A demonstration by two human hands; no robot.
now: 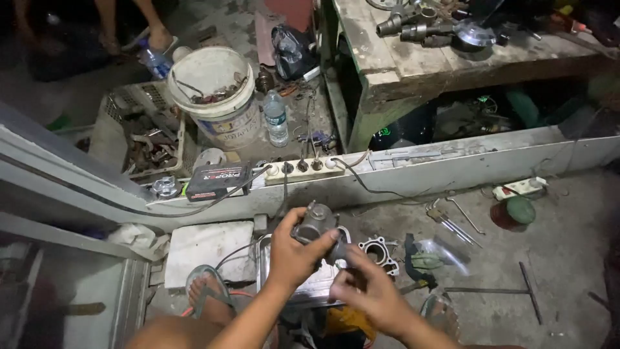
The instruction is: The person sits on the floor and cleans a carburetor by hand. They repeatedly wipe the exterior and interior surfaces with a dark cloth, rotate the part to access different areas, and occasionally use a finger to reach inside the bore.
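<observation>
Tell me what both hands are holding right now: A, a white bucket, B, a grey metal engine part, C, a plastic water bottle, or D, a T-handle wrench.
B: the left hand and right hand together grip a grey metal engine part; the bottle, wrench and bucket lie apart from them.

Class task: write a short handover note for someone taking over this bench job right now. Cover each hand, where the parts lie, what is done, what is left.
Left hand: gripping the grey metal engine part from the side.
Right hand: at the part's underside, fingers closed on it.
Cylinder block lies on the floor, right of the hands; T-handle wrench further right.
Done: part lifted clear of the floor.
Left: cannot tell from this view.
</observation>
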